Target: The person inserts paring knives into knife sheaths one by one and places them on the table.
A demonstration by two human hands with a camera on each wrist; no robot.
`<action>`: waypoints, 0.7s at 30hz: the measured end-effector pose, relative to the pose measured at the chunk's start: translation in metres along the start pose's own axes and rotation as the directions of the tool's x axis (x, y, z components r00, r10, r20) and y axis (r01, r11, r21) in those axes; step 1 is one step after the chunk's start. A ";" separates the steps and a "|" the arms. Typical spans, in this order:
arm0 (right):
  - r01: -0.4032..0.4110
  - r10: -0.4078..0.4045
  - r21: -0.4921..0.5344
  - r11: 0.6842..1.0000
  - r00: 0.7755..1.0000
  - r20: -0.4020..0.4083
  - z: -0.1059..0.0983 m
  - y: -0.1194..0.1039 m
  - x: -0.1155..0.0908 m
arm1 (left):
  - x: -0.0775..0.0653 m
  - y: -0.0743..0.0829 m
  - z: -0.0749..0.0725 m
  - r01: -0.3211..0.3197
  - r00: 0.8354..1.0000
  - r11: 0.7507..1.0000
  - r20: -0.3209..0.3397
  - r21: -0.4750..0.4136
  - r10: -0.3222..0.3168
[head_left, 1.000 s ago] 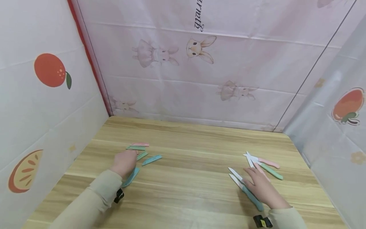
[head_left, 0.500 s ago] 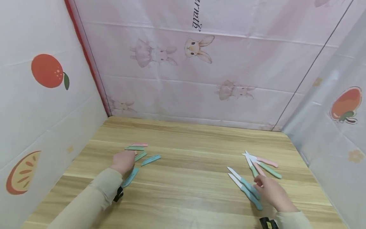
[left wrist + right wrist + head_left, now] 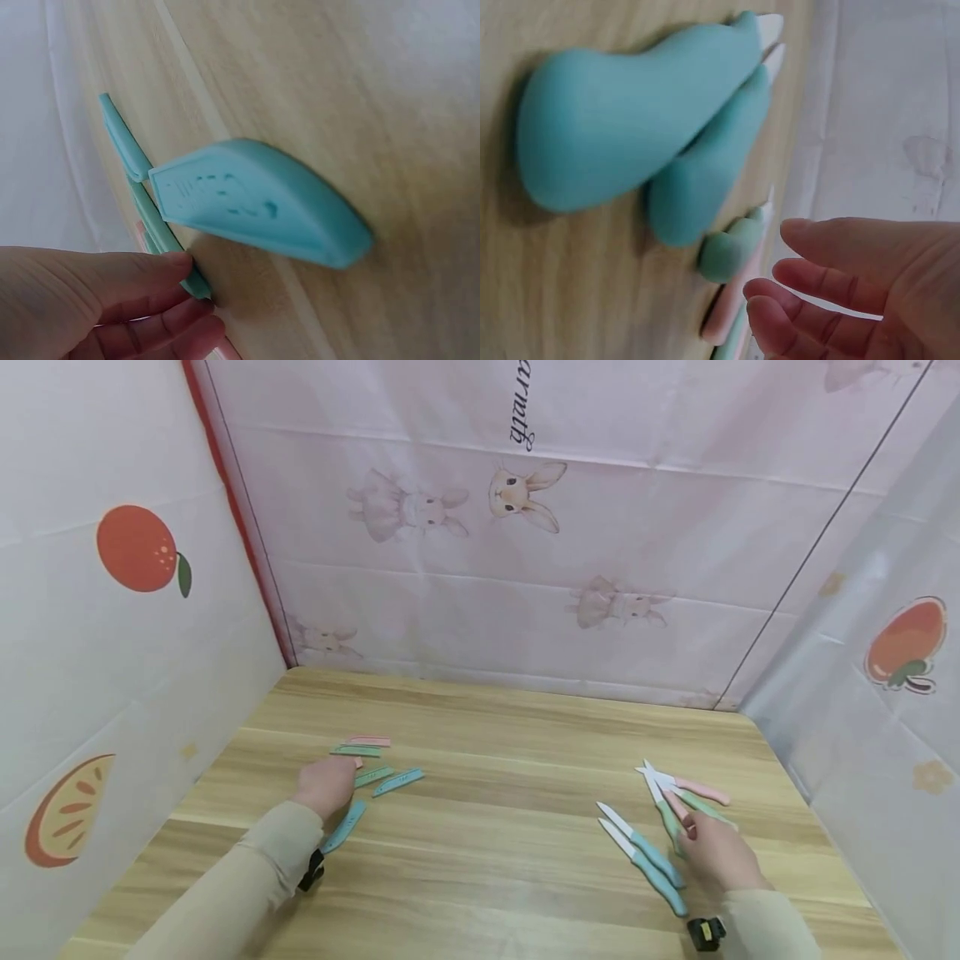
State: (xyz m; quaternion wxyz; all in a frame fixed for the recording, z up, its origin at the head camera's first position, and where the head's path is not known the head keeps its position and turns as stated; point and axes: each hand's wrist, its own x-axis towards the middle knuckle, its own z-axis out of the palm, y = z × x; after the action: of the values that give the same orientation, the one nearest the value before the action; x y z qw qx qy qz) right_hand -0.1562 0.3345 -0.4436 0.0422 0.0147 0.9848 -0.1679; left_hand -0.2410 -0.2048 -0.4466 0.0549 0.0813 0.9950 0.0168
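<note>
My left hand [image 3: 327, 785] pinches the end of a green knife sheath [image 3: 169, 232] between thumb and fingertips. A bit of pink shows below those fingertips, mostly hidden. Blue sheaths [image 3: 345, 827] lie beside the hand, with another green sheath [image 3: 357, 750] and a pink sheath [image 3: 369, 741] beyond it. My right hand [image 3: 720, 853] hovers by a pink-handled knife [image 3: 727, 307], thumb and fingers bent with a gap between them. Around it are green-handled knives [image 3: 666, 814], another pink-handled knife [image 3: 702, 790] and two blue-handled knives [image 3: 660, 885], all with white blades.
The knives' bare blades point away from me, and some cross each other. Wood-grain tabletop [image 3: 487, 827] lies between the two groups. Printed cloth walls [image 3: 465, 618] enclose the table at the back and both sides.
My right hand has moved right from over the green handle, then slightly forward to the pink one. The green sheath at my left hand has turned a little. The knives appear to lie still.
</note>
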 end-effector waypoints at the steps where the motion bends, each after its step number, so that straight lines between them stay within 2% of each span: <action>1: 0.001 -0.001 0.001 1.000 1.000 -0.007 0.001 0.000 0.001 | 0.000 0.000 0.000 0.003 1.000 1.000 0.001 -0.003 -0.003; 7: -0.012 0.012 0.004 1.000 1.000 -0.010 0.004 0.000 0.007 | 0.002 0.000 0.001 -0.001 1.000 0.998 -0.018 -0.057 -0.001; 12: -0.035 0.035 0.026 0.999 0.999 0.017 0.006 0.002 0.008 | 0.000 -0.001 0.000 -0.041 0.997 0.987 -0.072 -0.154 0.030; 14: -0.034 0.034 0.031 0.999 0.999 0.021 0.007 0.002 0.008 | 0.000 -0.002 0.000 -0.062 0.995 0.985 -0.086 -0.161 0.048; 18: -0.029 0.028 0.036 0.999 0.999 0.021 0.008 0.001 0.009 | 0.000 -0.004 -0.002 -0.096 0.994 0.987 -0.062 -0.131 0.088; 20: -0.025 0.025 0.035 0.999 1.000 0.018 0.009 0.001 0.010 | 0.000 -0.003 -0.004 -0.092 0.996 0.981 -0.034 -0.172 0.088; 21: -0.025 0.025 0.032 0.999 1.000 0.016 0.009 0.001 0.010 | 0.000 -0.001 -0.006 -0.084 0.996 0.972 -0.026 -0.221 0.080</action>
State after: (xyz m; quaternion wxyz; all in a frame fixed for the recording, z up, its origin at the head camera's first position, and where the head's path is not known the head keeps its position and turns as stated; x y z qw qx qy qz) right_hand -0.1653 0.3325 -0.4530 0.0518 0.0262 0.9814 -0.1832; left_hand -0.2422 -0.2056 -0.4408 0.0545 0.1154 0.9832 0.1306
